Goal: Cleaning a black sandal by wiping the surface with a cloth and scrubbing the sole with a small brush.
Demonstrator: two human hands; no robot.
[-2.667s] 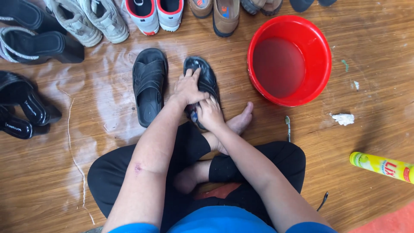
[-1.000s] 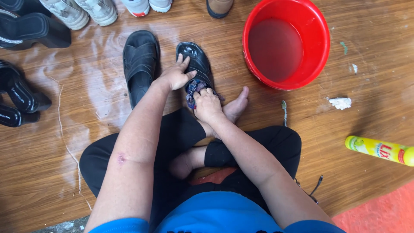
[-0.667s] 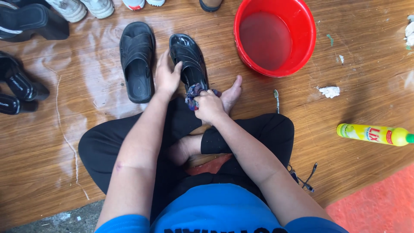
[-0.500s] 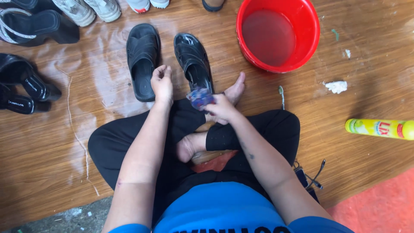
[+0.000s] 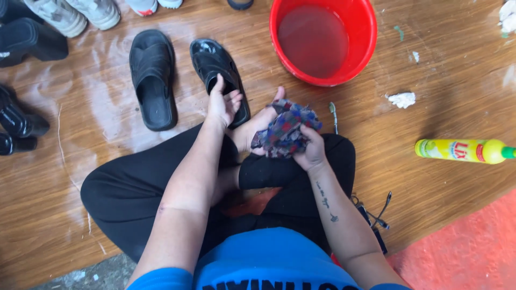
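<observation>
Head view: the person is sitting cross-legged on the wooden floor [image 5: 457, 204], looking down over black trousers and a blue shirt.

The left hand [image 5: 222, 104] is resting on the near end of the wet black sandal [image 5: 217, 75], fingers [image 5: 234, 100] loosely spread and lying over the heel part, not gripping it. This sandal is lying flat, toe pointing away, its surface glossy.

The right hand [image 5: 309, 147] is holding a crumpled multicoloured cloth [image 5: 285, 129], fingers curled around the bunched fabric. The cloth is sitting just above the person's bare foot [image 5: 255, 129], right of the wet sandal and near to it, not touching the sandal as far as can be seen.

A second black sandal [image 5: 153, 80] is lying flat just left of the first one, on a wet patch of floor.

A red basin [image 5: 365, 32] holding water is standing beyond the cloth, to the right of the sandals.

A yellow bottle [image 5: 465, 151] is lying on its side well right of the right hand. A small white scrap [image 5: 402, 99] is lying between bottle and basin.

More shoes [image 5: 70, 13] are standing along the top and left edges.
</observation>
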